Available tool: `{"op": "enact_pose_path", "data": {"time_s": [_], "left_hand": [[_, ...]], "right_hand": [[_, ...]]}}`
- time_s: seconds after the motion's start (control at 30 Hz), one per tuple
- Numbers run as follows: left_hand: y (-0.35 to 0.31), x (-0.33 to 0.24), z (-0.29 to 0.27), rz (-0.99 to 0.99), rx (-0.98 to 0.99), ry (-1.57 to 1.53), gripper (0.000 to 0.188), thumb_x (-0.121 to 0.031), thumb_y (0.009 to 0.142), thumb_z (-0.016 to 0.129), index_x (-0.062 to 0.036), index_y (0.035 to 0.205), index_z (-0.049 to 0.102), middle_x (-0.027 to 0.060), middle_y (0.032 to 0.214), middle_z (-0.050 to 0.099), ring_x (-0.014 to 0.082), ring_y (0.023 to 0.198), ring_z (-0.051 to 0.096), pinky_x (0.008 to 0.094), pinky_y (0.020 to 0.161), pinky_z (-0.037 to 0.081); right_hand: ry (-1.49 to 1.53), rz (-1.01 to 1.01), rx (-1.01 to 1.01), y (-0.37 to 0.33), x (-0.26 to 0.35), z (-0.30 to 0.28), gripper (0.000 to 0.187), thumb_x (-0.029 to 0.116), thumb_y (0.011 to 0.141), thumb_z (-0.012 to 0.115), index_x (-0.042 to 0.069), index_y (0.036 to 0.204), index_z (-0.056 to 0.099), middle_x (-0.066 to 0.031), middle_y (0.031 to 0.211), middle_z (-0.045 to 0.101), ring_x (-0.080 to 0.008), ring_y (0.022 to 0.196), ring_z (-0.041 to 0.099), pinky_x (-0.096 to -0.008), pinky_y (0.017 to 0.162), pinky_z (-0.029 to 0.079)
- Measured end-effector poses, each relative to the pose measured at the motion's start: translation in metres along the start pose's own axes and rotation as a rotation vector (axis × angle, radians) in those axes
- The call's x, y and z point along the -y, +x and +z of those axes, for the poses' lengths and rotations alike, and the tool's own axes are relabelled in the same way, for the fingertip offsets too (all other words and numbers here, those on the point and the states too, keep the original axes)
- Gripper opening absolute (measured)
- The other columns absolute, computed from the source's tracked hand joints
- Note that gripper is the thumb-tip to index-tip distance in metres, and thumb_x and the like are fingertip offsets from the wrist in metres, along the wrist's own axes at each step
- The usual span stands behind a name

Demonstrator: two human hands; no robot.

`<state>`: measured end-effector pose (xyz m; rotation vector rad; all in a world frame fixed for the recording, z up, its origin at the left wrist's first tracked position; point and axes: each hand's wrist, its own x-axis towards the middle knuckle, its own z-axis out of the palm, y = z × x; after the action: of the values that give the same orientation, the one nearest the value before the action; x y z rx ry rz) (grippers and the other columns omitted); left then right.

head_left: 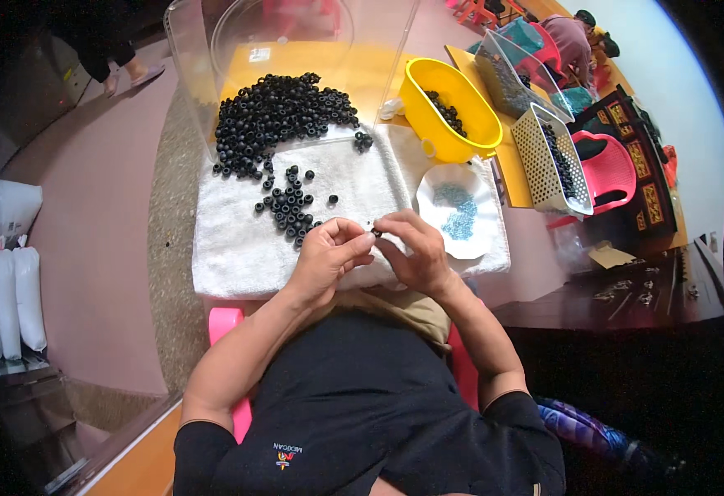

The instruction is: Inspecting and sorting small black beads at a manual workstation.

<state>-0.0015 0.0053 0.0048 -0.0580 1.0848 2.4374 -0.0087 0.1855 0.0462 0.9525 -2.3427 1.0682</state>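
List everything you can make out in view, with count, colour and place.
Bead-like pieces: many, black, heaped and strewn ahead
Towel: one, white, under the work
Clear box: one, transparent, at the heap
Tub: one, yellow, ahead-right, black pieces inside
Dish: one, white, nearer than the tub
Tiny bits: uncountable, pale blue, in the dish
Basket: one, beige, right of the tub
Clear bin: one, transparent, beyond the basket
Chair: one, pink, right of the basket
Bags: several, white, far left
Small piece: one, dark, between both hands' fingertips
Left hand: one, bare, near the towel's front
Right hand: one, bare, beside it
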Motion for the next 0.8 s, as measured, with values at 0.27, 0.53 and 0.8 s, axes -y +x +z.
{"op": "enact_pose_path", "data": {"time_s": [0.27, 0.53, 0.8], "left_hand": [[-0.002, -0.001, 0.001, -0.002, -0.002, 0.047, 0.016, -0.011, 0.089, 0.068, -0.0041, 0.099, 0.058, 0.0091, 0.102, 0.065, 0.0121, 0.085, 0.061, 0.0289, 0.078, 0.054], [-0.002, 0.001, 0.001, -0.03, -0.02, 0.076, 0.014, -0.01, 0.089, 0.068, -0.0041, 0.098, 0.059, 0.008, 0.101, 0.065, 0.0119, 0.084, 0.061, 0.0285, 0.077, 0.054], [-0.003, 0.003, 0.001, -0.013, -0.03, 0.051, 0.012, -0.01, 0.089, 0.068, -0.0041, 0.096, 0.06, 0.0069, 0.099, 0.066, 0.0113, 0.082, 0.062, 0.0274, 0.075, 0.055]], "right_hand": [[-0.294, 0.056, -0.303, 0.044, -0.053, -0.063, 0.024, -0.006, 0.076, 0.07, 0.0, 0.099, 0.065, -0.0132, 0.095, 0.063, -0.0201, 0.08, 0.065, -0.0289, 0.07, 0.053], [-0.422, 0.047, -0.534, 0.098, -0.112, -0.109, 0.018, 0.003, 0.082, 0.072, 0.001, 0.099, 0.067, -0.0094, 0.099, 0.065, -0.0137, 0.076, 0.065, -0.0254, 0.065, 0.054], [-0.485, 0.04, -0.545, 0.116, -0.146, -0.116, 0.018, 0.006, 0.082, 0.073, 0.001, 0.098, 0.068, -0.0091, 0.098, 0.067, -0.0139, 0.066, 0.065, -0.0248, 0.06, 0.053]]}}
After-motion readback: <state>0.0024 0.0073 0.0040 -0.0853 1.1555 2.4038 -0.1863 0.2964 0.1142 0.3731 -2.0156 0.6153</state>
